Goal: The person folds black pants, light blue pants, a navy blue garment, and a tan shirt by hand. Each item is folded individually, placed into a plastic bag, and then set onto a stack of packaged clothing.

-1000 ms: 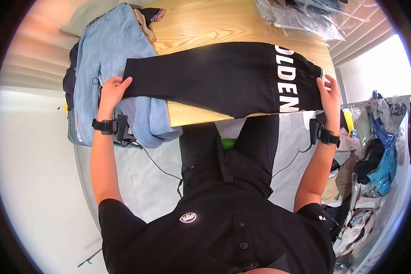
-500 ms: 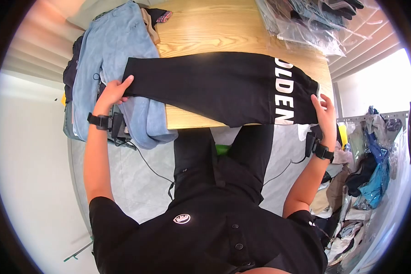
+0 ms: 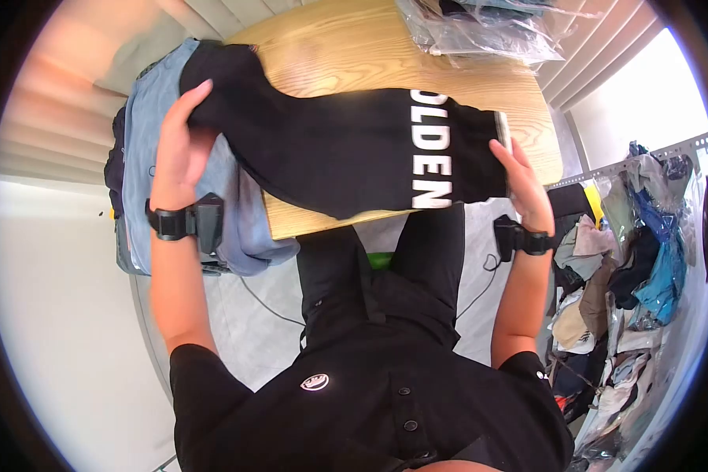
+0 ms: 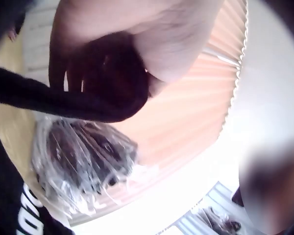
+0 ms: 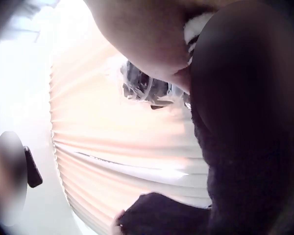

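A black garment (image 3: 330,141), printed with large white letters ending in "OLDEN" (image 3: 433,149), stretches between my two hands over the table's front. My left hand (image 3: 182,149) grips its left end, thumb on top and the other fingers hidden beneath. The left wrist view shows the black cloth (image 4: 103,105) bunched and curving round inside that hand (image 4: 137,29). At the other end, my right hand (image 3: 527,185) pinches the edge beside a white strip (image 3: 502,130), with the thumb on the upper face. Dark cloth (image 5: 250,122) fills much of the right wrist view.
Light blue jeans (image 3: 153,102) lie on a pile of clothes at the table's left. Clear plastic bags of clothing (image 3: 488,35) rest at the back right of the wooden table (image 3: 346,55). To the right, bagged clothes (image 3: 661,252) hang or lie along a metal rail.
My left hand has moved away from me and raised the garment's left end, which now bends upward over the jeans. The right hand keeps its hold on the right end.
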Tool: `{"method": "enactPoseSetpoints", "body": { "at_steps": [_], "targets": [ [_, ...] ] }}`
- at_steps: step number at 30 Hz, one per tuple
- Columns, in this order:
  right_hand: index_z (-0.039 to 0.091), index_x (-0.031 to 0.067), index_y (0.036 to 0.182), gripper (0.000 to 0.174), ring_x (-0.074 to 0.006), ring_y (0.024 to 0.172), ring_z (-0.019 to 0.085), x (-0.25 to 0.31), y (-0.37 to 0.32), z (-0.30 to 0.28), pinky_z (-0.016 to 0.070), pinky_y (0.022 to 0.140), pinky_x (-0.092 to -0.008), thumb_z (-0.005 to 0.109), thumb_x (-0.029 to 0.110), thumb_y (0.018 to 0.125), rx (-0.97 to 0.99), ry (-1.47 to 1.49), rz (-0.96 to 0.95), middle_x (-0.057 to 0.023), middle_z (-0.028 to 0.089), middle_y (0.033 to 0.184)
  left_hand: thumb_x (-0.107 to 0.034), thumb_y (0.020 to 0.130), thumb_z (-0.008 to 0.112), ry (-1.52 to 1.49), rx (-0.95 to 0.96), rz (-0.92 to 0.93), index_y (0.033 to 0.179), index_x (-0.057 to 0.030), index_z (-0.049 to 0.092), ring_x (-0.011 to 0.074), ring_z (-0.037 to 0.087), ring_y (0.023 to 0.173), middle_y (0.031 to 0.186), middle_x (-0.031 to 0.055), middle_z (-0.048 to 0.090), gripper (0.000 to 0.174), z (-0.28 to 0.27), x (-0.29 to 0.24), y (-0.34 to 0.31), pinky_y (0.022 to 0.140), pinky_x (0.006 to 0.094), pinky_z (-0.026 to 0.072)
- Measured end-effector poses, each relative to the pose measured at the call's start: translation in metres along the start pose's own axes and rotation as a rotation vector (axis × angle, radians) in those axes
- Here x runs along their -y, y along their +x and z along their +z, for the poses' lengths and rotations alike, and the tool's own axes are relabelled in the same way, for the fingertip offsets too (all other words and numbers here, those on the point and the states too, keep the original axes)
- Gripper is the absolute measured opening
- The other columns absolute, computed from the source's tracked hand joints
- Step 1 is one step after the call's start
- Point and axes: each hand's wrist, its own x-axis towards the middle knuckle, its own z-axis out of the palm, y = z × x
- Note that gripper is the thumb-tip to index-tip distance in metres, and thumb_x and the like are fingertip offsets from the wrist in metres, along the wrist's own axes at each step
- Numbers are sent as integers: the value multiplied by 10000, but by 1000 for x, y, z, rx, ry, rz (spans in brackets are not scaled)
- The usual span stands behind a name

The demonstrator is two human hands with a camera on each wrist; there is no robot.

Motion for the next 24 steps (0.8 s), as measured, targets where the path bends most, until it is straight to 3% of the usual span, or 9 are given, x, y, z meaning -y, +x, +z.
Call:
{"method": "enactPoseSetpoints", "body": {
  "at_steps": [3, 5, 7, 11, 13, 14, 18, 20, 24],
  "targets": [
    [483, 28, 1243, 385, -114, 1019, 542, -27, 22, 16, 445, 871, -261, 567, 212, 915, 107, 302, 101, -43, 570, 1145, -246, 856, 626, 178, 132, 44, 1135, 21, 573, 225, 609, 965, 1096, 109, 632, 389, 81, 7, -6, 880, 324, 452],
    [513, 30, 1186, 335, -144, 1026, 562, -17, 13, 35, 479, 843, -319, 526, 245, 929, 65, 360, 209, -53, 600, 1105, -323, 855, 634, 643, 306, 179, 1150, 29, 550, 251, 576, 1050, 1194, 160, 579, 468, 118, 39, -16, 919, 342, 438],
    [491, 34, 1223, 364, -159, 1052, 561, -23, 13, 36, 462, 877, -338, 502, 260, 937, 200, 541, 196, -62, 595, 1152, -386, 839, 639, 835, 650, 460, 1199, 27, 504, 319, 483, 1186, 1306, 220, 470, 564, 142, 70, -22, 983, 388, 393],
    [431, 28, 1290, 417, -200, 1150, 511, -30, -4, 25, 405, 965, -353, 500, 240, 937, 212, 682, 108, -98, 526, 1271, -330, 842, 636, 1125, 651, 458, 1288, -12, 426, 376, 292, 1332, 1402, 227, 346, 587, 148, 112, -48, 1096, 450, 238],
    [367, 12, 1340, 476, -242, 1236, 438, -31, -16, 10, 330, 1038, -363, 504, 216, 932, -192, 398, -161, -130, 444, 1353, -313, 839, 636, 1205, 644, 466, 1317, -29, 410, 377, 257, 1347, 1428, 221, 305, 599, 146, 123, -64, 1104, 465, 207],
    [345, 6, 1353, 499, -262, 1285, 378, -24, -26, -5, 292, 1067, -364, 524, 177, 921, -246, 173, -276, -152, 395, 1390, -300, 833, 640, 1242, 643, 464, 1325, -37, 407, 379, 242, 1352, 1438, 216, 288, 605, 146, 127, -71, 1103, 481, 195],
    [485, 12, 1176, 360, -148, 1128, 493, 7, -58, -102, 426, 914, -277, 536, -63, 828, -595, -181, -577, -82, 519, 1213, -260, 774, 685, 1379, 573, 484, 1335, -54, 406, 389, 216, 1357, 1455, 210, 255, 659, 136, 150, -91, 1091, 526, 171],
    [508, 13, 1128, 353, -176, 1071, 523, 50, -82, -155, 417, 925, -305, 512, -80, 787, -833, -636, -884, -84, 543, 1150, -219, 731, 711, 1411, 531, 498, 1325, -49, 414, 391, 216, 1357, 1456, 215, 250, 685, 129, 161, -91, 1090, 533, 166],
    [555, 12, 1062, 298, -266, 1027, 545, 149, -136, -245, 403, 925, -339, 522, -36, 769, -1256, -1291, -1022, -126, 580, 1058, -83, 643, 709, 1438, 487, 570, 1275, -38, 459, 380, 255, 1342, 1439, 210, 290, 682, 123, 175, -88, 1093, 527, 180]
  ]
}}
